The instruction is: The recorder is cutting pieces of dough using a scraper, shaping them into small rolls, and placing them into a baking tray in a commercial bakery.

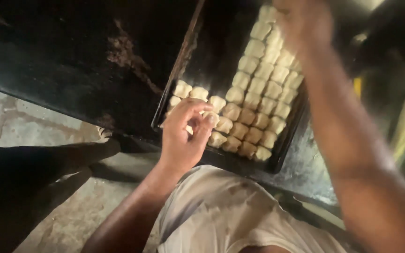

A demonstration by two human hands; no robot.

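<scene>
Nearest the camera is the person's own pale, smudged shirt (221, 215), filling the bottom middle of the view, with both bare forearms rising from either side of it. Left of the shirt, the left hand (186, 131) hangs over the near left corner of a dark baking tray (284, 150); its fingers (198, 108) are curled in with the thumb drawn close to them, pinched round a small pale piece of dough (189, 130) that only just shows between them. Around that hand lie loose dough pieces (183, 89), a short row at the tray's near left end with dark gaps between them. Further right, the packed dough pieces (258, 93) sit in tight rows, touching one another, running from the near edge up toward the far end of the tray; the nearer ones look more tan, the farther ones paler. At the top of the view, the right hand (303, 21) is over the far end of those rows, blurred, so I cannot tell whether it is closed or spread, or whether it holds anything. Beneath the tray is a black, worn surface (94, 56) with a scuffed brownish patch. Below left, a grey concrete floor (29, 126) shows, with dark shadow lying across it.
</scene>
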